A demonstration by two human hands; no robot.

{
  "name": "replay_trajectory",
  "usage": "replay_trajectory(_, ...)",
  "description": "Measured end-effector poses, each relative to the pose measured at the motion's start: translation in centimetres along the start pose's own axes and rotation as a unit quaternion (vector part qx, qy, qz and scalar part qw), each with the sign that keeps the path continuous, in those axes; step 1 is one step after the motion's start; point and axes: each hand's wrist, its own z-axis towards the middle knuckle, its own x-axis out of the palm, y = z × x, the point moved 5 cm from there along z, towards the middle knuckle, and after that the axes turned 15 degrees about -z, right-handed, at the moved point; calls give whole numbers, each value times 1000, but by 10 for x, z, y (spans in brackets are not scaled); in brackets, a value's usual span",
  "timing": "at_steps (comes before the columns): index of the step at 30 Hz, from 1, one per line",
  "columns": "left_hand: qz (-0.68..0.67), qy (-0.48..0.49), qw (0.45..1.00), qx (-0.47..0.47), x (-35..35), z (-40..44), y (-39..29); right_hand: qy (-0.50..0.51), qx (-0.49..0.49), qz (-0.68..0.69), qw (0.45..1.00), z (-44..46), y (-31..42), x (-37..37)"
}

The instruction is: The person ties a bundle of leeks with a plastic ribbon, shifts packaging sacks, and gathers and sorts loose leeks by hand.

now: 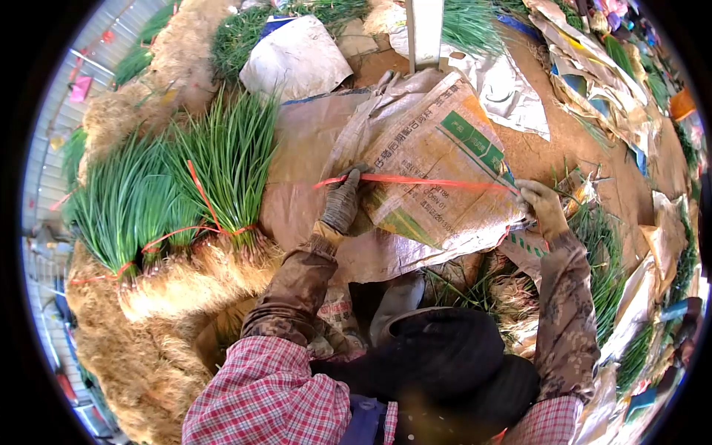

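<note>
A strip of red plastic twine (437, 180) is stretched sideways between my two gloved hands. My left hand (343, 199), in a grey glove, is closed on the twine's left part, with a short end sticking out beyond it. At the other end my right hand (543, 206), in a pale glove, pinches the twine. Beneath the twine lies a printed woven sack (445, 141) with a green label, spread over my lap area. To the left stand bundles of green onions (230, 163), roots down, bound with red twine.
A long mass of pale, hairy roots (141, 356) runs along the left. A white post (425, 37) rises at the back. A white sack (297, 59) covers greens behind. More loose greens (601, 259) and crumpled sacks (593, 59) lie to the right.
</note>
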Motion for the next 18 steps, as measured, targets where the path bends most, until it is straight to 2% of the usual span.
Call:
replay_trajectory(3,-89,0,995,-48,13,-22,17,-37,-18,-97,994,36,-7,5)
replay_trajectory(6,-18,-15,999,-38,30,-47,22,-168,-188,-236,938,69,-27,23)
replay_trajectory(7,12,7,1000,-25,48,-56,15,-152,-166,-293,929,66,-32,28)
replay_trajectory(9,230,78,964,106,51,-61,8,-124,-119,-405,898,52,-35,46)
replay_trajectory(10,217,66,970,81,48,-58,10,-112,-94,-458,877,47,-31,55)
replay_trajectory(11,205,54,976,55,45,-56,12,-52,-61,-440,894,31,-4,69)
replay_trajectory(14,88,-3,994,-57,30,-53,18,82,48,-357,929,21,-24,78)
replay_trajectory(16,82,-21,995,-61,41,-52,11,116,69,-359,923,22,-35,80)
replay_trajectory(17,78,-31,995,-59,49,-53,6,125,51,-330,934,29,-43,84)
replay_trajectory(18,83,-14,995,-46,60,-53,2,119,36,-359,925,36,-51,83)
